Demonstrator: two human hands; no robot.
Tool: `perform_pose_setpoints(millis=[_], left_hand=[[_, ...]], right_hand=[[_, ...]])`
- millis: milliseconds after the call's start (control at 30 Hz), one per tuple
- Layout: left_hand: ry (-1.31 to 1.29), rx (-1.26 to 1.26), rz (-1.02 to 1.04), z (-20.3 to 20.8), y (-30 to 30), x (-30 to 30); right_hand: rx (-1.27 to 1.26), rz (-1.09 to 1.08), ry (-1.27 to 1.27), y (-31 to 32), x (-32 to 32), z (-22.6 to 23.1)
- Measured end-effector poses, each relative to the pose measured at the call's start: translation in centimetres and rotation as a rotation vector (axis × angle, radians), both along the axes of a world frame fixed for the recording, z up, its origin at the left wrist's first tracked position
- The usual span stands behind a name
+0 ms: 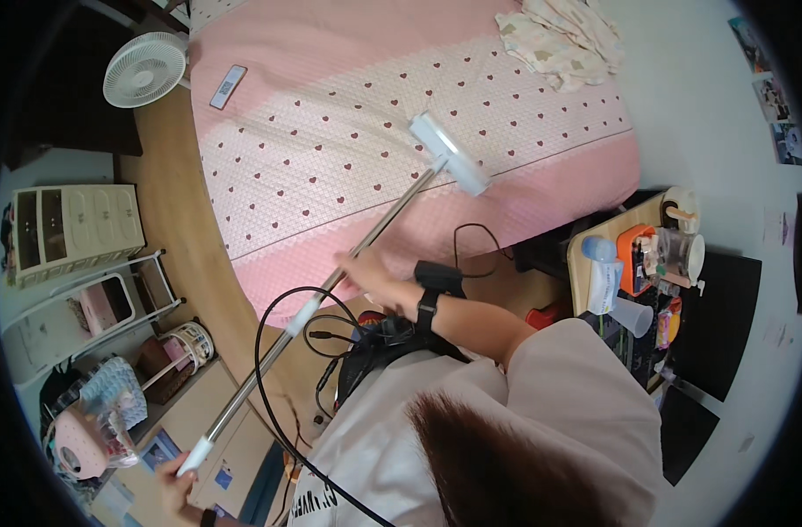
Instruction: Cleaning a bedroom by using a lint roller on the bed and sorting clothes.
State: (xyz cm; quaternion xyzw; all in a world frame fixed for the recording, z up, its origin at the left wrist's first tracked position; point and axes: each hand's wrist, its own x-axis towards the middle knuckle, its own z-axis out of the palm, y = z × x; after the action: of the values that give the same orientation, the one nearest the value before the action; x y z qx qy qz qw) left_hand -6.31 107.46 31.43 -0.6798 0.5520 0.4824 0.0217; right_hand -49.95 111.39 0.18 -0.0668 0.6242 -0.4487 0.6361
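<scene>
A long-handled lint roller (388,217), with a metal pole and a pale blue-white head, slants across the view. Its head rests on the pink bedspread (348,132) patterned with small dark hearts, near the bed's front edge. My left hand (176,485), at the lower left, is closed round the white grip at the pole's bottom end. Farther up, my right hand (370,277) is wrapped round the middle of the pole, above a white joint. A black strap with a dark box sits on my right wrist.
A phone (229,87) and a crumpled cloth (563,44) lie on the bed. The white fan (146,70) stands at left. Right of me is a cluttered desk (581,272) with bottles. A black cable (258,369) loops across the pole. Shelving (76,312) lines the left side.
</scene>
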Motion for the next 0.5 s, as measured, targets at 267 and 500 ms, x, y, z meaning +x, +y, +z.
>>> perform_pose_setpoints(millis=[267, 500], left_hand=[[0.343, 0.305, -0.357, -15.7, -2.1, -25.9], [0.478, 0.395, -0.331, -17.7, -4.0, -31.7]], right_hand=[[0.072, -0.298, 0.967, 1.7, -30.6, -12.9], [0.224, -0.053, 1.114, 0.3, -38.2, -11.6]])
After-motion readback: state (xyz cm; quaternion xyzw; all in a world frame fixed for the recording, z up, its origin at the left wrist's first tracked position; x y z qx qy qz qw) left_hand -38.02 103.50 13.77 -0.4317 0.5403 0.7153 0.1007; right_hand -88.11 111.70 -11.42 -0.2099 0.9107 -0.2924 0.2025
